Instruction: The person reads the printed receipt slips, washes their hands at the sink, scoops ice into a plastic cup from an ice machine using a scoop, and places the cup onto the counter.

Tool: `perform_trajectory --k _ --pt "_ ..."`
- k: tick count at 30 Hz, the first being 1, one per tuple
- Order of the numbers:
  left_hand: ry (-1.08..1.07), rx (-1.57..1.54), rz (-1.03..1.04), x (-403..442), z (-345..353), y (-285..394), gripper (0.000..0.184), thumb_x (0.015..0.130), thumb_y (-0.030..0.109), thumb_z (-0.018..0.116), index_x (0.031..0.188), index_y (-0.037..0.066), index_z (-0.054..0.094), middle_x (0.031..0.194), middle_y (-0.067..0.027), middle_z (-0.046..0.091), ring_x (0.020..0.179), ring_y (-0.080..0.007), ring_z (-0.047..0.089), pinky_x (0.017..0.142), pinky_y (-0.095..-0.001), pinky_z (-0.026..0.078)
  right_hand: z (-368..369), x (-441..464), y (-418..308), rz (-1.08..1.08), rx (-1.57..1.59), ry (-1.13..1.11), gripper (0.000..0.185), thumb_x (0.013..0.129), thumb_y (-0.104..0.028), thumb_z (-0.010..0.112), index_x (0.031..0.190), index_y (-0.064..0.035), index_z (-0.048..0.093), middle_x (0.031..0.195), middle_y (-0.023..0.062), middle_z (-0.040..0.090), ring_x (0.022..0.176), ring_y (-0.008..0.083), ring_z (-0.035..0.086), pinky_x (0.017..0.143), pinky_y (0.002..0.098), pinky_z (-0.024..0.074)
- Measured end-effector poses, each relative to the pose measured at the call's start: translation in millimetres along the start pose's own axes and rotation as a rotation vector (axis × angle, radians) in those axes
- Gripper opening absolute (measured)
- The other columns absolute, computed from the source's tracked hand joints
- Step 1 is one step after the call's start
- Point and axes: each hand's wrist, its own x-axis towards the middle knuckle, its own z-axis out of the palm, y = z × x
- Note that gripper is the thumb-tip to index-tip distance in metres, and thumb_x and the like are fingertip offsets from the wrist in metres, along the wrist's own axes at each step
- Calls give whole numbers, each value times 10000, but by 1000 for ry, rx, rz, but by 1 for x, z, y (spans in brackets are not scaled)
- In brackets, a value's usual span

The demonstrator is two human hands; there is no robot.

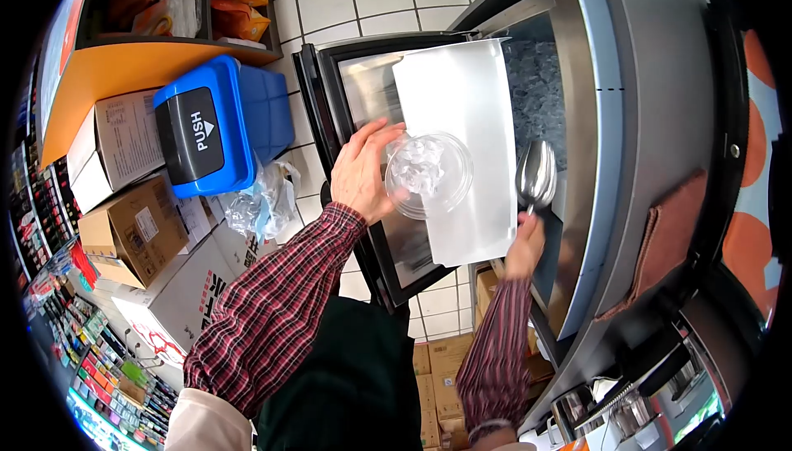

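Observation:
My left hand [364,172] is wrapped round the left side of a clear plastic cup [429,175] with ice in it. The cup is over a white panel [470,104] at the open front of an ice bin. In my right hand [525,246] is the handle of a metal scoop [537,174], at the panel's right edge. The scoop's bowl lies just below the heap of ice [536,92] inside the bin.
A blue bin with a black PUSH lid [190,135] stands at the left, beside cardboard boxes [136,228] and a clear plastic bag [262,199]. A brown cloth [660,240] hangs at the right. An open black-framed door [330,96] lies left of the panel.

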Motion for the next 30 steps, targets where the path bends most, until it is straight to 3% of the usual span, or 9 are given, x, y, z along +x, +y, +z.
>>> perform_trajectory --k 1,3,9,14,20,22,24,27,30 --pt "-1 8 -4 0 0 -1 730 558 230 787 1194 128 444 1282 -16 506 1241 -250 412 1025 -404 379 15 32 -4 9 -154 95 319 957 -280 417 945 -1 572 918 209 628 871 378 598 749 441 448" --pt "9 -30 15 -1 2 -3 703 578 209 740 1201 111 429 1304 -35 492 1235 -277 421 980 -427 392 40 94 15 108 -445 81 314 943 -297 460 940 -8 583 903 178 644 845 377 608 726 472 455" --pt "37 -33 112 -1 6 -10 639 642 300 689 1191 95 432 1296 -52 525 1217 -298 442 966 -425 401 75 167 -6 49 -435 -141 365 966 -330 409 1059 -22 583 1071 151 626 996 329 589 843 429 453" --pt "63 -19 96 0 7 -10 577 713 368 662 1170 88 448 1263 -62 560 1187 -300 479 943 -422 420 104 201 -7 60 84 -154 405 998 -350 361 1197 -45 539 1181 154 571 1103 299 534 911 387 416" --pt "60 -28 119 0 6 -13 584 719 394 656 1163 77 448 1259 -77 561 1182 -307 480 953 -422 416 121 221 0 -21 137 -254 516 987 -449 347 1286 -59 505 1186 133 569 1085 278 540 939 356 402" --pt "63 -32 116 1 6 -14 592 706 382 665 1163 75 447 1258 -80 561 1181 -308 480 954 -423 415 119 207 0 -85 333 -173 523 981 -463 365 1239 -40 530 1131 107 583 1009 227 547 886 343 422" --pt "84 -42 113 1 9 -14 616 666 346 683 1165 76 445 1254 -80 563 1179 -311 480 954 -428 414 105 190 -6 -68 398 -183 452 983 -438 391 1112 -45 574 898 31 569 797 117 508 715 269 426" --pt "49 -4 89 -1 6 -13 636 630 299 696 1170 80 441 1277 -62 543 1193 -301 464 961 -422 411 83 161 -19 -40 658 -186 310 993 -361 404 939 -107 573 652 -78 331 539 11 271 465 183 228" --pt "23 21 66 -1 4 -6 648 609 254 713 1173 86 441 1300 -38 521 1206 -287 448 973 -411 406 61 128 -21 -102 683 -141 294 997 -324 390 933 -90 557 648 -74 343 507 13 269 432 184 209"
